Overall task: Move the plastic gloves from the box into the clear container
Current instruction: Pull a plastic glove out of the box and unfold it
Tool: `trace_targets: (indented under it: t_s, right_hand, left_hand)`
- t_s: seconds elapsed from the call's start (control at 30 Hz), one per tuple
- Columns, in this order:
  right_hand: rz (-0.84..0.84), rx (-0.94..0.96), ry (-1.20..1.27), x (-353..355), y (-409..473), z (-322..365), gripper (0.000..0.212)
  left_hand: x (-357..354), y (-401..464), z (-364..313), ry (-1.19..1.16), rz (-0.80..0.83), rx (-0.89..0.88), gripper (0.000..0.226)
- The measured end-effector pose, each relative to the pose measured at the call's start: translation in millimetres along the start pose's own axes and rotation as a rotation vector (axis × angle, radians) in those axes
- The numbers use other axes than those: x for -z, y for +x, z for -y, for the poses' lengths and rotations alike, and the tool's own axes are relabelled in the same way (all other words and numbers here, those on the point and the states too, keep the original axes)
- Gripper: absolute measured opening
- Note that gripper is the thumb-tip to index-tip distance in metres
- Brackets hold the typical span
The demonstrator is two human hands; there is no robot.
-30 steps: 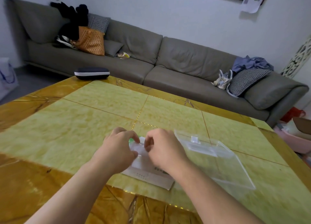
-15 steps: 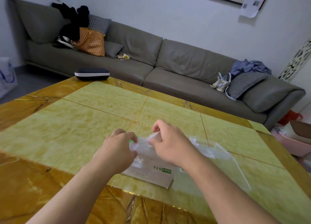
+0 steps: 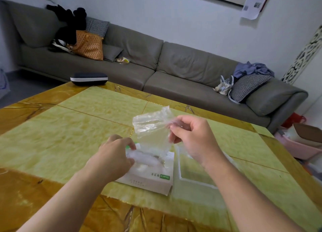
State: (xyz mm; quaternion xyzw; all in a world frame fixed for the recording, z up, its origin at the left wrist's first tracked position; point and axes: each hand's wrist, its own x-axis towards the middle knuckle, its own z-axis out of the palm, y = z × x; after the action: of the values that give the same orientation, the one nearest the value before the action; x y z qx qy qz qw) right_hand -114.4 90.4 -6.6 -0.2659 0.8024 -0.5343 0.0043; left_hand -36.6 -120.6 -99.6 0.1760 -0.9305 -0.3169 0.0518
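Observation:
A flat white glove box (image 3: 153, 177) with a green label lies on the yellow table. My left hand (image 3: 113, 156) rests on its left end, fingers curled against the crumpled plastic at the opening. My right hand (image 3: 191, 137) pinches a clear plastic glove (image 3: 151, 127), lifted above the box, its lower end still reaching the opening. The clear container (image 3: 195, 179) lies just right of the box, partly hidden under my right forearm.
A dark zip case (image 3: 88, 78) sits at the table's far left corner. A grey sofa (image 3: 174, 71) with bags and cushions runs behind the table. A pink tub (image 3: 299, 146) stands on the floor at right.
My right hand has risen up and to the right, drawing a plastic glove out of the box. My left hand has stayed on the box.

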Motion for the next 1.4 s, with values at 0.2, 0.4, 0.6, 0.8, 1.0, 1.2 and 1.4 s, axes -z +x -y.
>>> trace_targets:
  t_s: [0.2,0.4,0.6,0.8,1.0,1.2,1.4]
  right_hand:
    - [0.101,0.129,-0.154,-19.4,-5.3,3.3,0.019]
    - [0.046,0.098,-0.177,-42.4,15.6,17.6,0.023]
    - [0.370,-0.083,-0.511,-37.5,9.0,22.1,0.027]
    - [0.269,-0.204,-0.511,-64.3,13.8,0.6,0.014]
    - [0.239,-0.188,-0.235,-61.9,8.3,12.9,0.017]
    - [0.196,-0.091,-0.033,-67.0,7.0,38.4,0.022]
    - [0.197,-0.212,0.444,-37.2,10.6,58.6,0.015]
  left_hand:
    - [-5.3,-1.8,-6.6,0.051,-0.021,0.032,0.056]
    - [-5.1,-3.9,-6.3,0.030,-0.009,0.027,0.061]
    - [-4.1,-2.3,-3.5,0.015,0.016,0.011,0.045]
    - [-5.6,-3.2,-3.0,0.029,0.017,-0.002,0.044]
    - [-4.3,-4.4,-2.6,0.041,0.037,0.002,0.041]
    - [-0.9,-8.8,-3.6,0.022,0.066,-0.020,0.039]
    - [11.0,-13.9,-16.0,0.067,0.016,-0.019,0.043]
